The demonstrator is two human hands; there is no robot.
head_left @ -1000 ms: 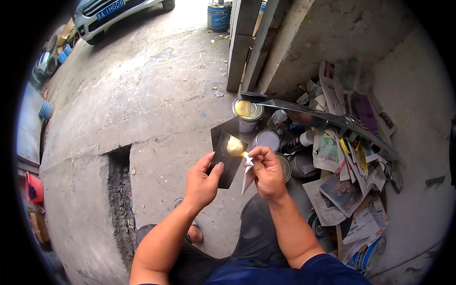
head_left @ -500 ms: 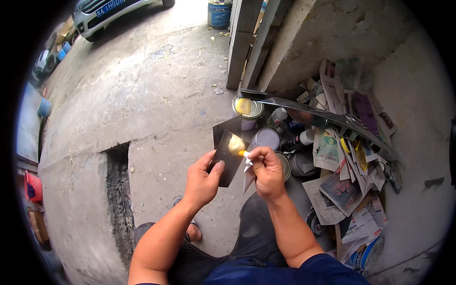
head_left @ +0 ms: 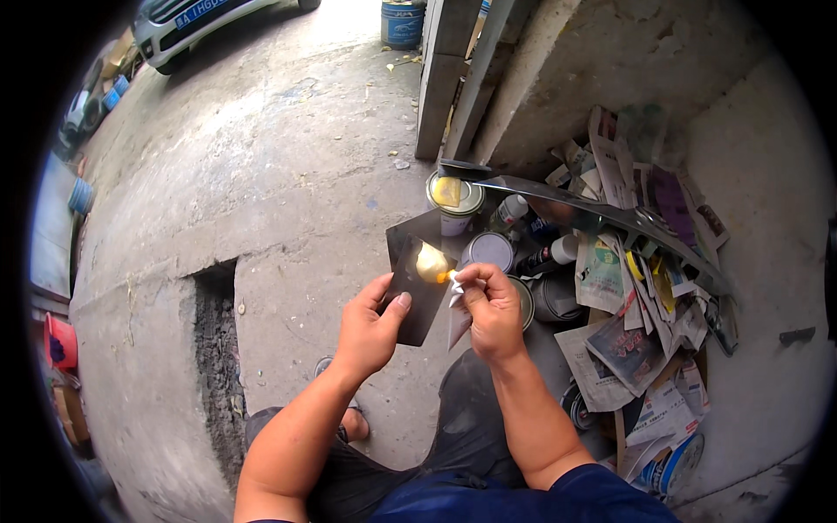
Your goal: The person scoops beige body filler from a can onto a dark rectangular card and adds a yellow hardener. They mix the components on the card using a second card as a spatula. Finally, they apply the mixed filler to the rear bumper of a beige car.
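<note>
My left hand [head_left: 368, 327] is closed on two dark flat spreader plates, thumb on top. The front plate [head_left: 413, 305] partly covers the other plate [head_left: 398, 234], whose corner sticks out beyond it. A mound of cream-coloured putty [head_left: 430, 260] lies on the front plate. My right hand [head_left: 493, 318] pinches a crumpled white tube [head_left: 459, 322] near its upper end. Orange-yellow paste [head_left: 444, 278] shows between the tube's end and the putty's right edge. Part of the tube is hidden behind my right fingers.
Lidded cans [head_left: 489, 251] and spray cans [head_left: 563, 251] stand just beyond my right hand. A long dark panel [head_left: 567, 199] lies over them. Newspapers [head_left: 602, 366] are heaped at the right. A trench [head_left: 220, 349] cuts the concrete floor at left; a car [head_left: 209, 26] stands far off.
The spreader plates have tilted slightly, and the back plate's corner has shifted a little left. More orange paste shows at the tube's end. Both hands keep their hold.
</note>
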